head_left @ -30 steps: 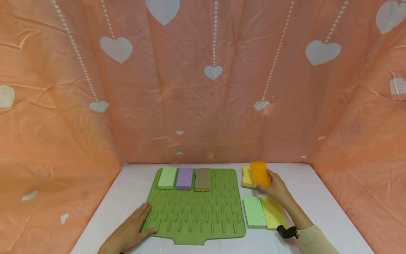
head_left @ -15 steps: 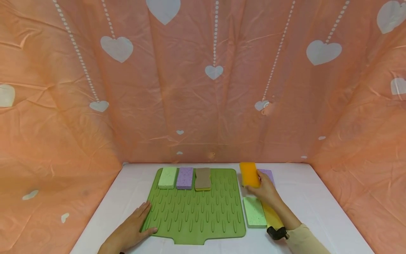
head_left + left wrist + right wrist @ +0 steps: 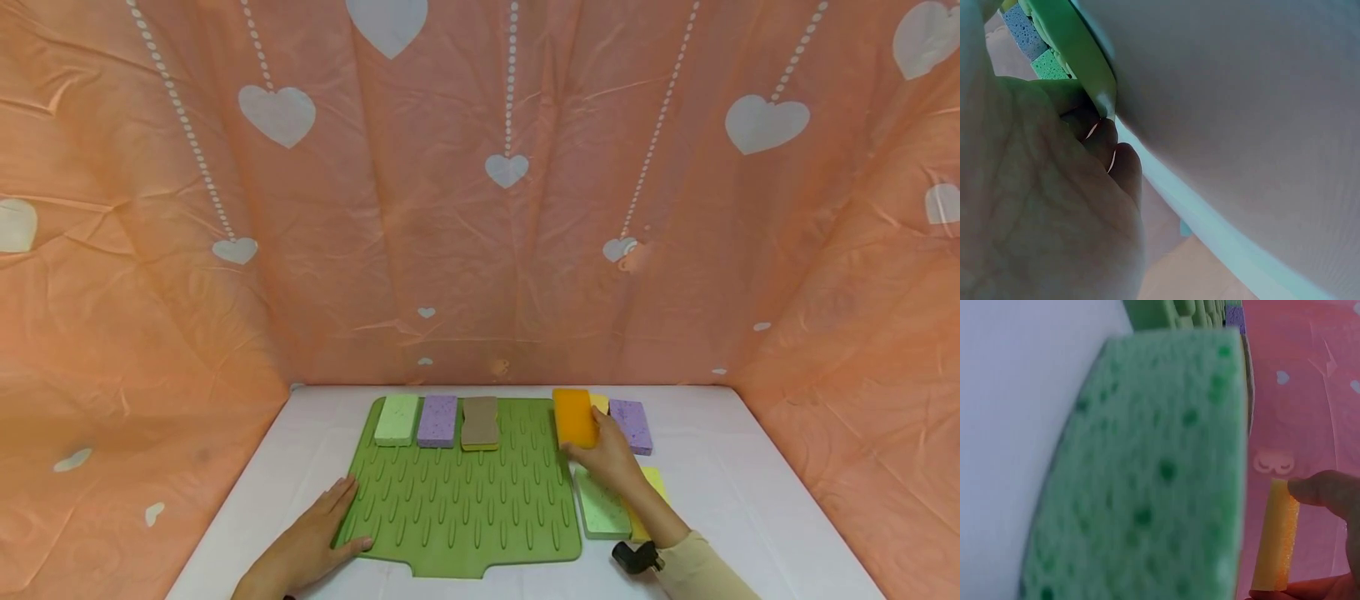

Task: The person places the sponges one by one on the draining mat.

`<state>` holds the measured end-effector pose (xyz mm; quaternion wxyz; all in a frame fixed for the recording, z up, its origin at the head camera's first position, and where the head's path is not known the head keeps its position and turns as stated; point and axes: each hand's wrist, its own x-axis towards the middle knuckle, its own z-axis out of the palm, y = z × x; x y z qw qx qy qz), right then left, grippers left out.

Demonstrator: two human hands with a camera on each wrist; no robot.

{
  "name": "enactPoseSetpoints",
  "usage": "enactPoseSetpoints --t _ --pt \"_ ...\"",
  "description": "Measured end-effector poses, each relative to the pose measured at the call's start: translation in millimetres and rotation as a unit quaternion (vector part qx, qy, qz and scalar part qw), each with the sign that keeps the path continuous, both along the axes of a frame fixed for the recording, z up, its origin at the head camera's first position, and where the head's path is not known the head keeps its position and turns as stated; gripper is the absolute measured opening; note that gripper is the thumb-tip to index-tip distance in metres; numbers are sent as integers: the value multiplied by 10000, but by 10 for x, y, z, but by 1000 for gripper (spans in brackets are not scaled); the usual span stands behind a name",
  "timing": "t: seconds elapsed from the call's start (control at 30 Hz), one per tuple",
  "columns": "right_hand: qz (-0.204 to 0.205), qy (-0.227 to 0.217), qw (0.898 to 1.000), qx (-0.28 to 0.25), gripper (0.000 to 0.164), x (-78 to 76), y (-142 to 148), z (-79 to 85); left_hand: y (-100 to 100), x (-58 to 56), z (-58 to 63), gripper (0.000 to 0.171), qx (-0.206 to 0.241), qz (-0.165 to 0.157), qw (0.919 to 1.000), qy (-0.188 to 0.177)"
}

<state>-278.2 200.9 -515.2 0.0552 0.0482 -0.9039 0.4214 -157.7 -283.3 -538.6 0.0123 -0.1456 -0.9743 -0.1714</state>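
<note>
My right hand point(image 3: 611, 454) pinches an orange sponge point(image 3: 575, 419) by its edges, over the back right corner of the green ridged mat point(image 3: 450, 508). In the right wrist view, thumb and fingers hold opposite ends of this sponge point(image 3: 1272, 544), which shows a pale yellow layer beside the orange one. My left hand point(image 3: 311, 533) rests at the mat's left edge, fingers lying along it and thumb over the front corner. Along the back of the mat lie a pale green sponge point(image 3: 396, 420), a purple sponge point(image 3: 437, 421) and a brown-topped sponge point(image 3: 480, 422).
Right of the mat, a light green sponge point(image 3: 602, 510) lies beside a yellow sponge point(image 3: 655, 481), partly under my forearm. Farther back are another purple sponge point(image 3: 632, 425) and a yellow one point(image 3: 599, 402) mostly hidden by the orange sponge. A heart-patterned curtain point(image 3: 510, 275) surrounds the white table.
My right hand has carried the orange sponge leftward, from above the yellow sponge to the mat's back right corner, uncovering the purple sponge on the right. My left hand has stayed put.
</note>
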Motion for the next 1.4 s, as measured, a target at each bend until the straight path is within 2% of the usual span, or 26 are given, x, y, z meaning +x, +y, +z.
enactPoseSetpoints --t 0.3,0.57,0.87,1.2,1.4 --pt "-37 51 9999 -106 97 -11 -140 -48 10 1 5 101 -21 48 10000 -82" --pt "-69 206 9997 -133 97 -32 -289 -51 4 -6 11 101 -48 38 10000 -12" --pt "-20 359 9993 -34 95 -36 -451 -50 -4 -16 -5 102 30 30 9998 -186" --pt "159 390 9990 -119 93 -76 -621 -71 1 -3 8 101 -18 15 10000 -23" --pt "110 292 9995 -5 90 -128 -719 -99 -6 2 -8 100 -47 -3 10000 84"
